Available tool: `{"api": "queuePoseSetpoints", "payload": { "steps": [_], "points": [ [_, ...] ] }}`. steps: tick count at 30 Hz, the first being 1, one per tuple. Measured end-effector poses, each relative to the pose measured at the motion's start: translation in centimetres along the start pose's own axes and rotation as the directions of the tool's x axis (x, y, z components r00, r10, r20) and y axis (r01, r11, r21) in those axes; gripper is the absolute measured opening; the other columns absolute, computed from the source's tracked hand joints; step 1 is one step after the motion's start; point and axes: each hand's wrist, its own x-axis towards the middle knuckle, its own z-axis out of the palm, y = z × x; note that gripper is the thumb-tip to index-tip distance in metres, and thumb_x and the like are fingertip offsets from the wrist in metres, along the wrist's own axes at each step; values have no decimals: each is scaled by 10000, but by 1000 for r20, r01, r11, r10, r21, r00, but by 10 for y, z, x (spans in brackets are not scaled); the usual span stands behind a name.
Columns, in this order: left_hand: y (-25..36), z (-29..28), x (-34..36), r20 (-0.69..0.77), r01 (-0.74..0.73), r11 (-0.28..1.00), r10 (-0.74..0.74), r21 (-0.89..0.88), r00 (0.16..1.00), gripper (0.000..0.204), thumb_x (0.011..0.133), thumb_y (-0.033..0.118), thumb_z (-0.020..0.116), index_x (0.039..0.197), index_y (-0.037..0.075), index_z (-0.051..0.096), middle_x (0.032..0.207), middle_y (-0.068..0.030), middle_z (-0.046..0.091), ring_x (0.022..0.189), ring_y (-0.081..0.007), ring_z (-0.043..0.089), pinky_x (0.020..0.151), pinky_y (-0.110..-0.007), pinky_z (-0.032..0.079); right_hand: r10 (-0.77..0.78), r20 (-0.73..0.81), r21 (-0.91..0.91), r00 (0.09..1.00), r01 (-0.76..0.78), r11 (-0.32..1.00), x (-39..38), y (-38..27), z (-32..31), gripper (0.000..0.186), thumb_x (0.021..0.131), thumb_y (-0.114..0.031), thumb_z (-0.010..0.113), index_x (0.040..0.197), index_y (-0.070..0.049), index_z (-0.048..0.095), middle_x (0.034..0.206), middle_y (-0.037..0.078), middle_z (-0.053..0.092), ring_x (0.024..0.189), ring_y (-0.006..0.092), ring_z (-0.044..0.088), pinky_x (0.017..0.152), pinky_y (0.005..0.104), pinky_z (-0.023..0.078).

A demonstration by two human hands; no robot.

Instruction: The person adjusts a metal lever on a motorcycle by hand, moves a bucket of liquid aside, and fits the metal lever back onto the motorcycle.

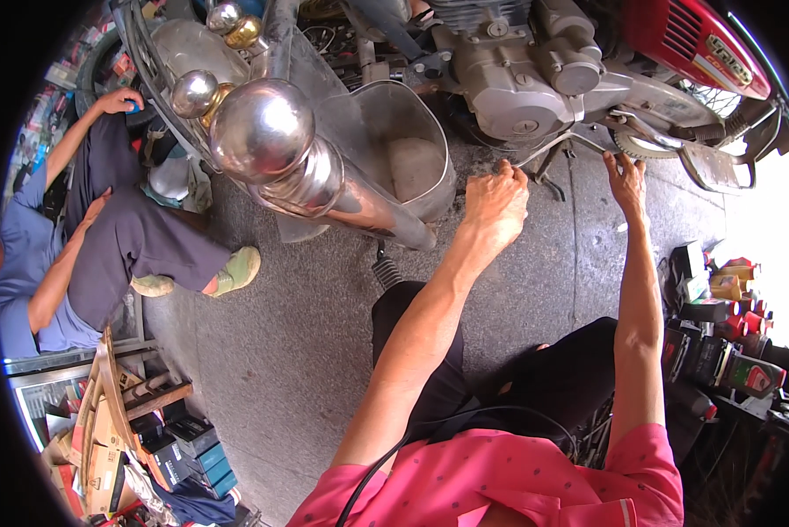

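Observation:
My left hand (497, 206) is closed, its fingertips at the near-left end of a thin bent metal rod (548, 147) low beside the motorcycle engine (519, 83). To its right, my right hand (626, 186) pinches the rod's other end with bent fingers. From here I cannot tell whether the rod is fixed to the motorcycle. Just beneath it, a dark metal stand or pedal piece (546, 174) reaches toward the floor. The engine's grey casing stands above and beyond both hands.
Left of my hands stands a metal leg guard with shiny round knobs (263, 127) and a clear-walled shield (403, 149). A seated person (104, 211) is at the left. Boxes (192, 457) lie lower left; bottles and batteries (728, 325) crowd the right. A red side panel (698, 48) is upper right.

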Motion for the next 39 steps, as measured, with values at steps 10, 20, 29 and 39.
{"api": "queuePoseSetpoints", "payload": {
  "steps": [10,20,29,39],
  "points": [
    [0,-1,1,18,14,998,-12,-62,1000,429,729,192,678,1074,-21,538,1177,-275,493,909,-328,613,781,-402,498,-10,15,-12,1000,11,1000,3,5,3,486,832,-524,502,1066,-109,602,1023,269,481,923,415,528,807,443,443],
    [1,-1,1,69,10,996,-4,-85,998,294,733,189,673,937,-6,593,1207,-321,447,878,-327,624,782,-405,497,1,41,-22,999,0,1000,2,3,1,522,833,-537,489,1087,-94,594,1030,282,478,956,422,509,826,442,435],
    [4,1,3,69,-1,995,8,-97,998,289,735,191,673,929,-6,590,1211,-337,430,881,-337,620,793,-409,491,9,26,-23,1000,-8,1000,2,6,-1,536,831,-546,486,1096,-91,585,1015,276,480,944,422,518,819,448,436],
    [-21,-1,17,213,109,976,-67,-189,975,420,772,237,636,1090,1,496,1076,-203,505,1012,-350,534,862,-431,450,61,67,37,996,-64,997,1,-16,1,521,836,-541,486,1098,-102,587,1062,243,482,999,405,500,847,436,417]
  ]
}}
